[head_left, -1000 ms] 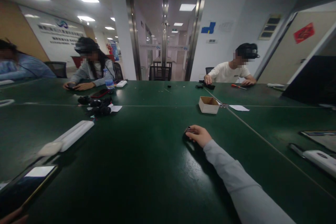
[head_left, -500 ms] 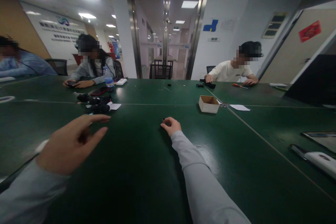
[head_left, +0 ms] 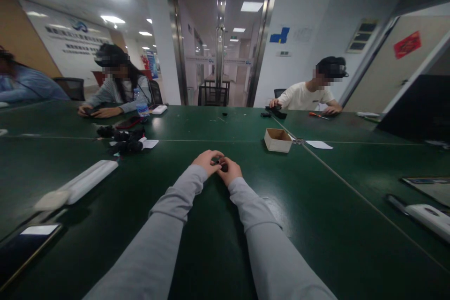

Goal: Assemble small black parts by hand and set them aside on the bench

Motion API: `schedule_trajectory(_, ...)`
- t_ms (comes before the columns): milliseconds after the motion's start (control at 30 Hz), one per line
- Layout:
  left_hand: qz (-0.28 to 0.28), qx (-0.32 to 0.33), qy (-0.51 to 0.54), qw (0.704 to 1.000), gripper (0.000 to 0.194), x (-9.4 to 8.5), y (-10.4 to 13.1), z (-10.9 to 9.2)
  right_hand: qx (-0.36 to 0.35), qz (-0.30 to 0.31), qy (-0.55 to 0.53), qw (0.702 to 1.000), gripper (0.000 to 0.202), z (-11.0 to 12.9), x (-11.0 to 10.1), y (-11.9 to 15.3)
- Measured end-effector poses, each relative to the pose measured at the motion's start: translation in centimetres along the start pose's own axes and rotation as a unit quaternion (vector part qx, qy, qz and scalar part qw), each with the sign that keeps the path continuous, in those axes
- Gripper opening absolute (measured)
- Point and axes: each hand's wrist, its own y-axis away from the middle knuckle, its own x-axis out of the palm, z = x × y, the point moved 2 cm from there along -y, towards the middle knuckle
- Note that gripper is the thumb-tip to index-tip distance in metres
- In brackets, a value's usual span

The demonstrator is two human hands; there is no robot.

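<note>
Both hands meet at the middle of the green table (head_left: pixel 218 234). Between their fingertips is a small dark round object (head_left: pixel 218 162), too small to name. My right hand (head_left: pixel 230 170) pinches it from the right. My left hand (head_left: pixel 208 162) reaches it from the left, its fingers curled around the far side and its thumb near the object. The fingers hide most of it, and whether the left fingertips press on it is hard to see.
An open cardboard box (head_left: pixel 278 141) stands ahead to the right, beside white paper (head_left: pixel 319 144). Black devices (head_left: pixel 126 141), a bottle (head_left: pixel 142 104), a white power strip (head_left: pixel 89 180) and a phone (head_left: pixel 30 248) lie left. Several people sit across the table.
My left hand has moved right and forward from the left side to my right hand, and its fingers have closed in around the small object. My right hand has hardly moved.
</note>
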Motion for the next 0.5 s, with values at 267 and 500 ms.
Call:
schedule_trajectory(267,-0.189,-0.099,0.325,0.921,0.029,3.4,0.1,4.6,0.067,-0.092,-0.21,0.971,0.044,-1.0,0.7,-0.3)
schedule_trajectory(500,-0.246,-0.098,0.459,0.848,0.046,4.3,-1.4,4.6,0.144,-0.067,-0.403,0.901,0.032,-0.8,1.9,-2.3)
